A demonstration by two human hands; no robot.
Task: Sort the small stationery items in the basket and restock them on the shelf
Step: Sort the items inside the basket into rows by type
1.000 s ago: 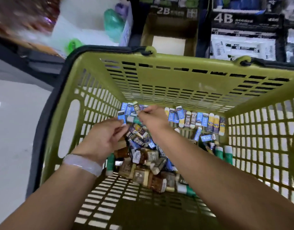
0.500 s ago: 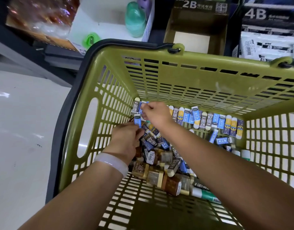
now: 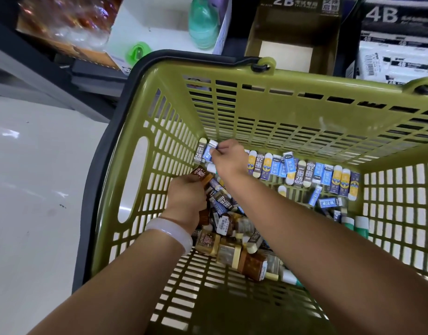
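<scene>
Olive plastic basket [image 3: 268, 97], sorting partly done: erasers [image 3: 302, 171] rowed along far wall, brown pile [image 3: 234, 247] unsorted, shelf restock pending; right hand [image 3: 228, 155] pinching blue eraser [image 3: 209, 151], left hand [image 3: 186, 199] grasping brown item [image 3: 199, 174].

The basket [image 3: 268, 112] is olive green with a black rim. Along its far wall lie erasers [image 3: 304, 174] sleeved in blue, grey and yellow. Nearer in the basket, brown-wrapped packs [image 3: 253, 264] pile up. At the basket's right wall stand what seem green-and-white tubes [image 3: 360, 226]. Beyond the basket, a white "4B" carton [image 3: 396, 61].
</scene>
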